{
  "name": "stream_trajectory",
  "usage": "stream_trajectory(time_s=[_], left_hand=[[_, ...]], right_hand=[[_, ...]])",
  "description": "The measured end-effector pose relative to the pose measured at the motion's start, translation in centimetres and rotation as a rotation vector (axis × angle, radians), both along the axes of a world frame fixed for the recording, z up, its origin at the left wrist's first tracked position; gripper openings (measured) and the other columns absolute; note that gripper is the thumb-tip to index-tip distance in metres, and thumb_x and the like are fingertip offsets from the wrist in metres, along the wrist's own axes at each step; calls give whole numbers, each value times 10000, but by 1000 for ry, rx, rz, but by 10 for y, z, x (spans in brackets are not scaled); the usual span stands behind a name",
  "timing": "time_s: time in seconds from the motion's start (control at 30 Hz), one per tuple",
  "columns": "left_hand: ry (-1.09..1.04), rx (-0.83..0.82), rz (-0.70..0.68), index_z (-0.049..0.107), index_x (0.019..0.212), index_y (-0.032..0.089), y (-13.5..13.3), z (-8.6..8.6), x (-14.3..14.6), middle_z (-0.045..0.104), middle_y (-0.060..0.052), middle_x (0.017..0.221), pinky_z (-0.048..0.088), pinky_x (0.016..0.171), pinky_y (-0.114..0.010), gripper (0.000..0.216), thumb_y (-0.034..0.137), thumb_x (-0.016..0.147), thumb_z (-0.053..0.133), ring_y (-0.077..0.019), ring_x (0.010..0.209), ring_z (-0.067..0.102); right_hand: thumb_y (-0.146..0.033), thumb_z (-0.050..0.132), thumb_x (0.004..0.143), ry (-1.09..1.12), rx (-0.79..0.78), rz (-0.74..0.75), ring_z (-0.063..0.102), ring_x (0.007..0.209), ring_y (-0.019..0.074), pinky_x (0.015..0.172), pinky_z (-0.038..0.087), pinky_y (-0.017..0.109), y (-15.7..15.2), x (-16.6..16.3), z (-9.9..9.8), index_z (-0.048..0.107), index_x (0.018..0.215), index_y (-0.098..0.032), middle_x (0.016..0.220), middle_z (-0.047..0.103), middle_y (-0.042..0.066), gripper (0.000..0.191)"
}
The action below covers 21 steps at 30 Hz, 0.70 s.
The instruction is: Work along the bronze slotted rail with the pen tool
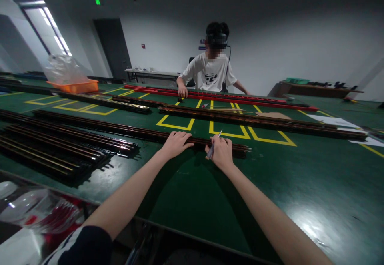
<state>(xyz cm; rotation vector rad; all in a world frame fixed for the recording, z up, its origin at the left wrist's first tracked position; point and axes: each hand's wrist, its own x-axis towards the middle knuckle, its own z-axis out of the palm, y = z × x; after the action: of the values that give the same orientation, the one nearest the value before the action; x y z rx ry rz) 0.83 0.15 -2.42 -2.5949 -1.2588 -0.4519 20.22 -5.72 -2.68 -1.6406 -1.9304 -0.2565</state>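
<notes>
Dark strip | under left fingers | right fingers around slim tool

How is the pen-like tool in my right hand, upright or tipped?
Tipped: the pen-like tool slants in the right hand, thin metal end up, thicker end lower and further left.

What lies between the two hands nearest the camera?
In the head view, a stretch of the long dark strip lies between left hand and right hand.

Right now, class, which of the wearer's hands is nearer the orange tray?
Left. The left hand lies on dark bars, right of the orange tray; the right hand, gripping a slim tool, is farther right.
</notes>
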Motion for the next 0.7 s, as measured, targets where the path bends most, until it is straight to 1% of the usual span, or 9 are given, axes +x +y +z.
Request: stream_trajectory(time_s=[0.13,0.3,0.4,0.53,0.6,0.7], left_hand=[[-4,14,-6,553,1169,180,1,-1,0,639,-91,1153,368,906,-382,396,465,930,418,-238,1069,570],[-7,4,-17,540,1192,171,2,-1,-1,632,-92,1173,362,929,-384,419,473,929,416,-235,1087,562],[-3,-1,-21,536,1199,169,2,-1,0,625,-98,1188,359,940,-384,428,478,931,408,-234,1099,557],[-12,-5,-32,531,1206,171,2,-1,-1,618,-98,1201,357,948,-387,431,478,936,393,-234,1115,549],[-17,-12,-31,529,1206,174,2,-1,-2,614,-97,1210,357,948,-390,432,480,937,386,-236,1123,545],[-20,-25,-25,533,1197,183,1,1,-2,611,-96,1216,358,942,-388,425,482,937,380,-236,1122,546]], right_hand=[[-214,491,803,-19,-1,-19,601,786,243,866,363,414,0,-2,0,432,818,-198,797,653,87,62],[-155,486,798,-36,-1,6,597,826,244,872,366,414,-1,-7,2,436,817,-195,888,664,104,67],[-105,496,773,-18,-2,-3,602,854,248,881,368,419,-2,-8,2,434,817,-198,918,667,107,120],[1,494,675,11,-18,-21,611,899,264,867,379,421,-1,-6,0,423,815,-201,936,671,109,256],[15,473,668,43,-14,-40,619,889,264,859,385,421,0,-3,-2,414,810,-206,928,676,105,269],[-7,443,694,102,9,-62,627,870,263,855,390,431,3,1,-5,399,796,-220,901,685,94,240]])
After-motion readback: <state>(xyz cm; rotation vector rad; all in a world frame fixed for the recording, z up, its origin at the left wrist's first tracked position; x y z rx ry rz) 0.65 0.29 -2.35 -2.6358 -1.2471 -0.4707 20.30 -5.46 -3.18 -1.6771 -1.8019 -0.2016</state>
